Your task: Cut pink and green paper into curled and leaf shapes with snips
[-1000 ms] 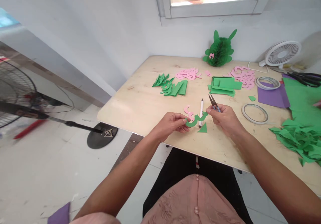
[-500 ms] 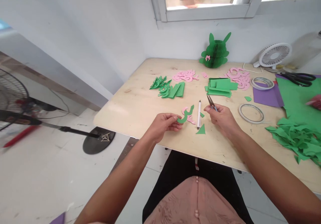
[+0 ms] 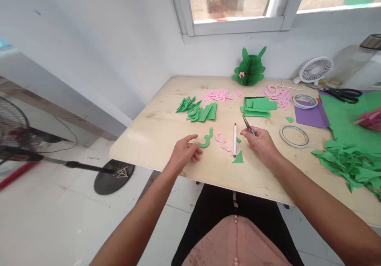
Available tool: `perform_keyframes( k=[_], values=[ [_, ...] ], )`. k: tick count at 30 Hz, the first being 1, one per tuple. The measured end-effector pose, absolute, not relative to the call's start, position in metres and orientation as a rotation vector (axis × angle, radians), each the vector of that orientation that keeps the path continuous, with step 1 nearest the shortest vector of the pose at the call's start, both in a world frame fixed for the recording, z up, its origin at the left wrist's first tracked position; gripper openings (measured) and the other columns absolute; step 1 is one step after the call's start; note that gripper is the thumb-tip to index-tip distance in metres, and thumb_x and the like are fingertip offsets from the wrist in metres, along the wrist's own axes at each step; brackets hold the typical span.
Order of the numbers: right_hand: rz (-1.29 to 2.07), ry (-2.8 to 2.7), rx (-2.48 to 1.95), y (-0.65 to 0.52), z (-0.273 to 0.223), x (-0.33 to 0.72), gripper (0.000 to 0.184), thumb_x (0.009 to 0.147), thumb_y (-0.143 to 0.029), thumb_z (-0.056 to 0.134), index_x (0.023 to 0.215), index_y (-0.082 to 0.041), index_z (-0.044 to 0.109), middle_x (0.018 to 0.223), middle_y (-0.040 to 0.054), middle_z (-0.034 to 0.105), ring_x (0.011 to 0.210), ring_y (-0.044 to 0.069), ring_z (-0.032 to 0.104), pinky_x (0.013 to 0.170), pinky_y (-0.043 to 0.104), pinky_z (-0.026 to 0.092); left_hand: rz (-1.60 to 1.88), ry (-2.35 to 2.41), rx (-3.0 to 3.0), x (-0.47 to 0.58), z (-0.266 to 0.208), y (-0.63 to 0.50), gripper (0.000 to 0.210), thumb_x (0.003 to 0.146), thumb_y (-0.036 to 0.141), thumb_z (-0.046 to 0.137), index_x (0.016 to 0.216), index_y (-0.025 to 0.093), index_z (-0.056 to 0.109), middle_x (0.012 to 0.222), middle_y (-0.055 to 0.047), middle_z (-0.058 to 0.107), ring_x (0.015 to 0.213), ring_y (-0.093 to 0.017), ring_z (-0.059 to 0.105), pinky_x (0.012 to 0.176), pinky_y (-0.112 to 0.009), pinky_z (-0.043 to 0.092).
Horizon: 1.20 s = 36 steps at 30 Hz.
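Observation:
My left hand (image 3: 187,149) is open with its fingers apart, by the lower end of a wavy green paper cutout (image 3: 206,139) on the table; whether a fingertip touches the cutout I cannot tell. To its right lies a wavy pink paper cutout (image 3: 222,142). My right hand (image 3: 260,141) grips small scissors (image 3: 248,125), blades pointing up and left. Between the hands are a white pen (image 3: 235,139) and a triangular green paper scrap (image 3: 239,157). Another small green scrap (image 3: 238,140) sits beside the pen, near my right fingertips.
Green cutouts (image 3: 186,104), folded green paper (image 3: 257,107) and pink cutouts (image 3: 216,95) lie farther back. A green honeycomb paper figure (image 3: 250,69) stands by the wall. On the right are tape rolls (image 3: 294,136), black scissors (image 3: 342,95), a small fan (image 3: 315,69) and green scraps (image 3: 351,164).
The green cutout has gone from my left fingers onto the table, left of the pink one, which it partly covered. My left hand has moved left and opened. My right hand still holds the scissors.

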State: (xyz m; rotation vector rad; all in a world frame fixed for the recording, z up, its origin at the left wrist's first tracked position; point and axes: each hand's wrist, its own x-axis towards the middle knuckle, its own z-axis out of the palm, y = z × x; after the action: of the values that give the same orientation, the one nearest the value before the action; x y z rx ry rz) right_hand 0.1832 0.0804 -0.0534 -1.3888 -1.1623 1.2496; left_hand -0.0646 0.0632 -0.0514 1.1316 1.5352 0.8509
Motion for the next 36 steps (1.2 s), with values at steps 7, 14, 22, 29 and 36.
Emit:
perform_keyframes(
  k=[7,14,22,29,36],
  values=[
    [1.077,-1.299,-1.49,0.084,-0.062,0.185,0.026,0.075,-0.043,0.053,0.074,-0.017,0.056,0.048,-0.0085,0.028,0.041,0.008,0.021,0.04,0.023,0.018,0.958,1.671,1.657,-0.051,-0.046,0.029,0.022,0.08,0.037,0.054,0.072,0.018,0.061,0.063,0.0,0.063,0.056,-0.013,0.057,0.057,-0.024,0.046],
    [0.848,-1.77,-1.671,0.086,-0.057,0.186,0.019,0.072,-0.031,0.056,0.079,-0.018,0.068,0.061,-0.0004,0.058,0.055,0.014,0.046,0.053,0.025,0.03,0.689,1.573,2.113,-0.005,-0.054,0.015,0.011,0.081,0.021,0.053,0.086,0.017,0.062,0.081,-0.002,0.068,0.073,-0.015,0.06,0.069,-0.027,0.044],
    [0.599,-2.054,-1.928,0.087,-0.055,0.18,0.016,0.071,-0.021,0.057,0.081,-0.017,0.069,0.077,0.0092,0.069,0.072,0.023,0.059,0.056,0.026,0.03,0.367,1.72,2.462,0.036,-0.064,0.016,0.014,0.081,0.027,0.057,0.091,0.018,0.059,0.094,-0.007,0.064,0.092,-0.024,0.056,0.076,-0.037,0.039],
    [0.53,-2.082,-1.948,0.062,-0.048,0.197,0.014,0.076,-0.022,0.053,0.08,-0.018,0.066,0.077,0.0062,0.069,0.072,0.019,0.06,0.057,0.024,0.033,0.268,1.747,2.532,0.041,-0.066,0.018,0.014,0.086,0.017,0.045,0.089,0.017,0.059,0.09,-0.007,0.064,0.091,-0.025,0.057,0.074,-0.038,0.04],
    [0.401,-1.876,-2.024,0.008,-0.022,0.283,0.024,0.083,-0.032,0.045,0.085,-0.016,0.064,0.074,0.0055,0.067,0.067,0.018,0.059,0.059,0.023,0.037,-0.17,1.618,2.683,0.046,-0.045,0.021,0.029,0.081,-0.001,0.034,0.091,0.011,0.059,0.085,-0.012,0.063,0.082,-0.026,0.062,0.067,-0.036,0.044]
  ],
)
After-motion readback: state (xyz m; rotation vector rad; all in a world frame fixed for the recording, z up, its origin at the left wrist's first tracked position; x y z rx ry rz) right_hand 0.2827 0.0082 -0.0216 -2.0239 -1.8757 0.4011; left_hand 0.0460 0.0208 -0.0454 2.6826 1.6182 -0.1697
